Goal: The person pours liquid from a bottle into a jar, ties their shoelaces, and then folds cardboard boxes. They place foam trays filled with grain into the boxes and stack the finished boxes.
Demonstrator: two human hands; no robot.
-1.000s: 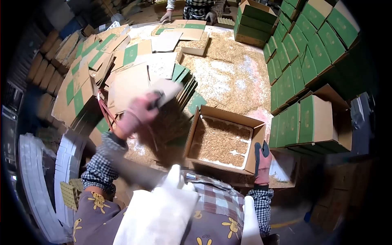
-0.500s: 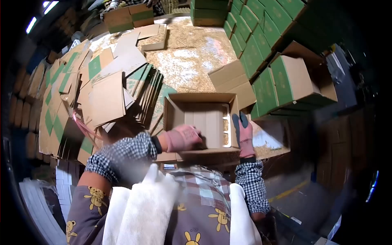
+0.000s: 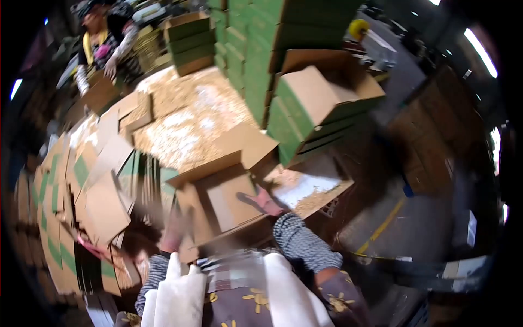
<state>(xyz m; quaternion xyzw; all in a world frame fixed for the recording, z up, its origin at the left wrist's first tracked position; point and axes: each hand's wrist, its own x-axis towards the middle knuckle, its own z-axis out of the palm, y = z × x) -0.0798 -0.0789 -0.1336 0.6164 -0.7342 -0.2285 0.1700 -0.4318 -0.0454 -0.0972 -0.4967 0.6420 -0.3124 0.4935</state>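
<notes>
An open cardboard box (image 3: 239,209) stands in front of me, with a paler panel (image 3: 216,204) showing inside. My right hand (image 3: 267,201), in a pink glove with grey fingertips, lies against the box's right wall with its fingers stretched out and apart. My left hand (image 3: 175,231), also in a pink glove, is at the box's near left side. Motion smears its fingers, so their pose and whether they touch the cardboard cannot be made out.
Flattened cartons (image 3: 98,210) are piled on the left. Sawdust-like shavings (image 3: 180,128) cover the table. Green cartons (image 3: 256,60) are stacked at the back, with an open one (image 3: 321,95) nearer right. A person (image 3: 109,46) is at the far left.
The view has swung to the right and tilted. My left hand has come out of the box to its left side. My right hand stays at the right wall.
</notes>
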